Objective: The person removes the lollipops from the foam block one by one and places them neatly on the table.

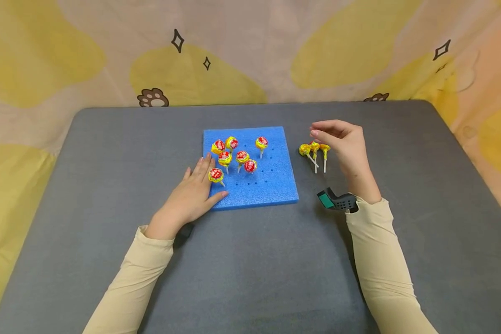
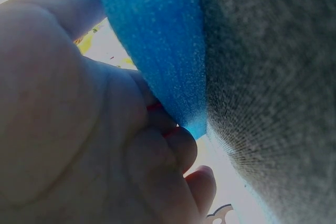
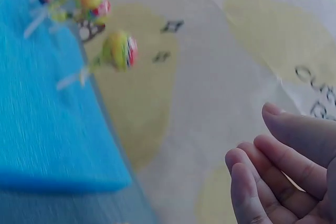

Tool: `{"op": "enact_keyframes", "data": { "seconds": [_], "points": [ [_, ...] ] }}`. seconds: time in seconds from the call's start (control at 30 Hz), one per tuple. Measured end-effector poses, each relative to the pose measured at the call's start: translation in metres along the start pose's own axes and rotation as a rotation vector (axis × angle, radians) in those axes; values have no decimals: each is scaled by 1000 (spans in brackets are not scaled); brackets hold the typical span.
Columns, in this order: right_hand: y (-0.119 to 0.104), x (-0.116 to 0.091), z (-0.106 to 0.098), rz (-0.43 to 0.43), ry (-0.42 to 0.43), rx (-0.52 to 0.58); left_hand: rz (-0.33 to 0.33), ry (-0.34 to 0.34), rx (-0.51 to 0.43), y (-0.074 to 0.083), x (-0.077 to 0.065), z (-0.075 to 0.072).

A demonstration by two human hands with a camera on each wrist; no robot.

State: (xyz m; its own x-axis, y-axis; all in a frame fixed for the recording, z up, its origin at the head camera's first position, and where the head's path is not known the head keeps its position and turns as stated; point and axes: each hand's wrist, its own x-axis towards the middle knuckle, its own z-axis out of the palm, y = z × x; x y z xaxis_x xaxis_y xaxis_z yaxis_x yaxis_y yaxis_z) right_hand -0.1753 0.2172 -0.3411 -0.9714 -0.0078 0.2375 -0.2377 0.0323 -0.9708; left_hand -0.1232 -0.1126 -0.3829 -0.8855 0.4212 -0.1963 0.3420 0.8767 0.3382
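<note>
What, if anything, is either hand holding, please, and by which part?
Nothing is held; the right hand is empty, the left hand touches the blue board.

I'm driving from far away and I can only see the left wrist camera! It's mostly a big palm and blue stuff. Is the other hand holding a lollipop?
Observer: No, the right hand has nothing between its fingers.
Operator: Aww! How many are standing up?
Observer: Seven lollipops are stuck in the blue foam board.
Operator: Any more lying around?
Observer: Yes, three loose lollipops lie on the gray table, to the right of the board.
</note>
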Motion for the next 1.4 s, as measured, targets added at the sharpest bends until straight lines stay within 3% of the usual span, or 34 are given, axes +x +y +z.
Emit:
{"op": "enact_keyframes", "data": {
  "seconds": [0.47, 0.9, 1.4],
  "points": [
    [-9, 5, 59, 52, -128, -70, -3, -11, -5, 0, -1, -1],
    [17, 2, 75, 119, -107, -143, -1, -4, 0, -1, 1, 1],
    [24, 1, 79, 147, -110, -210, -5, -8, -7, 0, 1, 0]
  ]
}}
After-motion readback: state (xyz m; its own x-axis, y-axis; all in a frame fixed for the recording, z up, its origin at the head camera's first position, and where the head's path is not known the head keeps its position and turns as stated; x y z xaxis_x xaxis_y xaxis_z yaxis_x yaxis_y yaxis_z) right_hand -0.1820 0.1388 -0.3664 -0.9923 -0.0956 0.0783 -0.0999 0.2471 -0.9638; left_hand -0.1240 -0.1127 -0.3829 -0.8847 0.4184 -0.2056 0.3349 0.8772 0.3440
